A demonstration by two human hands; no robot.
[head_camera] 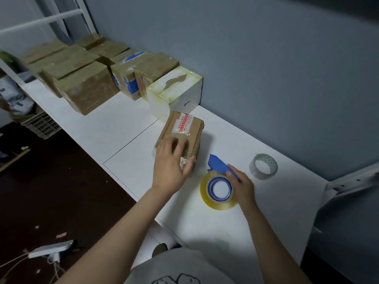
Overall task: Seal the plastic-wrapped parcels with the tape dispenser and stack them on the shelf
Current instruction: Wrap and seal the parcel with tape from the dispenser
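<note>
Nearest, left hand holds one parcel; right hand one tape dispenser.

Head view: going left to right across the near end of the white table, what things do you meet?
Parcel → tape dispenser → loose tape roll.

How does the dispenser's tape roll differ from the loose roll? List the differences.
The dispenser roll is yellowish, thick; the loose roll is whitish, thin. The dispenser roll sits on a blue dispenser in the right hand; the loose roll sits untouched. Both rest on the table.
</note>
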